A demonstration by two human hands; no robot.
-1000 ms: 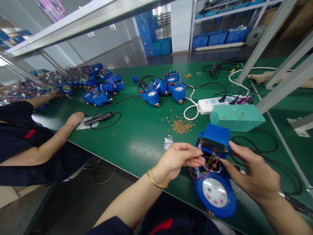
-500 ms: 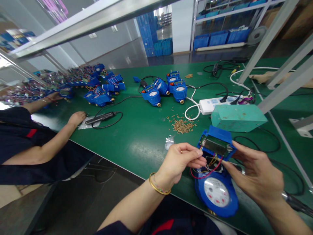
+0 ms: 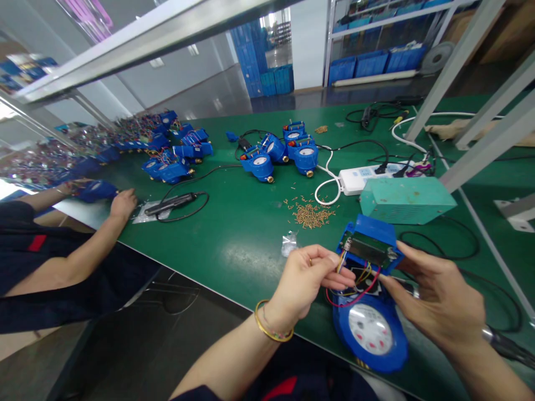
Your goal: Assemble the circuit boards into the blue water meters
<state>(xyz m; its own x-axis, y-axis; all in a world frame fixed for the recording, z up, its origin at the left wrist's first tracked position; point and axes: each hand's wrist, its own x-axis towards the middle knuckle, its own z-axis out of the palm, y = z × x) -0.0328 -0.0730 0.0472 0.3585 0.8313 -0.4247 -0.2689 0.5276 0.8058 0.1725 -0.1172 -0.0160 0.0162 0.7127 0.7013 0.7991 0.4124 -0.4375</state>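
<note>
A blue water meter (image 3: 370, 328) with a round white dial lies tilted near the table's front edge. Its open blue housing (image 3: 374, 231) shows a circuit board with a dark display, and red, yellow and white wires hang from it. My left hand (image 3: 311, 273) pinches thin wires (image 3: 341, 262) at the housing's left side. On the right, my right hand (image 3: 438, 292) grips the housing between thumb and fingers. A dark-handled tool (image 3: 507, 348) with a metal end shows behind my right wrist; whether that hand also holds it I cannot tell.
Small brass screws (image 3: 311, 215) lie heaped beyond my left hand, near a small plastic bag (image 3: 288, 243). A green metal box (image 3: 407, 200) and a white power strip (image 3: 363, 178) stand behind the meter. More blue meters (image 3: 261, 166) sit farther back. A co-worker's hand (image 3: 124, 203) is at left.
My left hand has shifted slightly, and the pinched wires now show more clearly between its fingers. My right hand stays put. The co-worker's hands have drawn closer to their body with a blue meter.
</note>
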